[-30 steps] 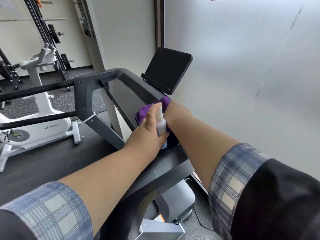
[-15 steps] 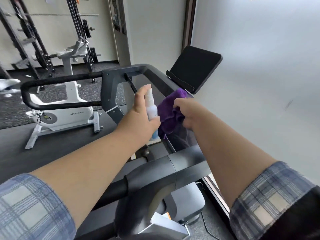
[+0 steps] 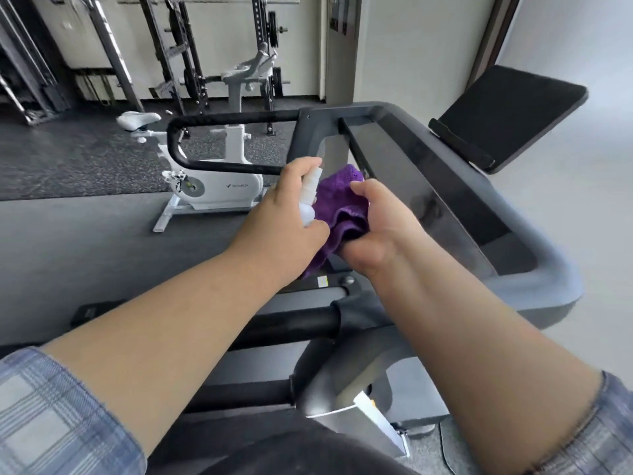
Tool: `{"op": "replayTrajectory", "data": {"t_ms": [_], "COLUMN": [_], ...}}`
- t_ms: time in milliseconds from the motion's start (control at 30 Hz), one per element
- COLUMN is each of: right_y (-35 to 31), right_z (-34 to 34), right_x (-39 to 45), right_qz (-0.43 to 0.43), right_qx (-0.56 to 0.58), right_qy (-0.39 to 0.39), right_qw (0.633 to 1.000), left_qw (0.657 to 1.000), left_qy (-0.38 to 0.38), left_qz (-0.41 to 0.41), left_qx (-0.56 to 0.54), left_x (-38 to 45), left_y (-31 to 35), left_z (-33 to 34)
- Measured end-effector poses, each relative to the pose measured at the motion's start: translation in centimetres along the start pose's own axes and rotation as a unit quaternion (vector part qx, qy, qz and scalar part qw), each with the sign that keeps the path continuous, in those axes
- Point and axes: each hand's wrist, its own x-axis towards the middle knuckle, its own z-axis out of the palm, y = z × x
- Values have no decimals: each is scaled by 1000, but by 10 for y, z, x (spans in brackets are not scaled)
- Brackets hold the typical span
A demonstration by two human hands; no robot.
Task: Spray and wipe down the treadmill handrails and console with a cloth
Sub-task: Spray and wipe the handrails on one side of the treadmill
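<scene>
A gym room with a dark rubber floor (image 3: 85, 234) holds a white bike (image 3: 219, 180) and weight racks (image 3: 178, 49) along the far wall; the treadmill fills the near ground, its black console (image 3: 421, 180) angled toward a pale wall and a dark tablet holder (image 3: 507, 114) standing above it. A black looped handrail (image 3: 219, 142) juts out on the far side, and another bar (image 3: 291, 325) runs below the forearms.

The left hand (image 3: 287, 221) grips a small white spray bottle (image 3: 310, 193), fingers curled round its body with the index finger up at the nozzle. The right hand (image 3: 373, 228) clutches a bunched purple cloth (image 3: 339, 207), thumb and fingers folded into it. Both are held in the air just in front of the console's near edge, bottle touching or almost touching the cloth.

The cloth looks soft and limp, so it probably wants gathering into a pad in the palm. The bottle seems light, likely smooth plastic, best held round its middle. Both forearms reach forward, wrists close together, nozzle apparently aimed at the cloth.
</scene>
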Motion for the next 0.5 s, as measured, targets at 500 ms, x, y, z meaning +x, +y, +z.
{"op": "replayTrajectory", "data": {"t_ms": [500], "right_y": [90], "right_z": [52], "right_x": [-66], "right_qz": [55], "right_qx": [-70], "right_qy": [-158], "right_qw": [983], "left_qw": [995], "left_qy": [-53], "left_qz": [8], "left_qx": [80], "left_x": [-96], "left_y": [-19], "left_z": [-126]}}
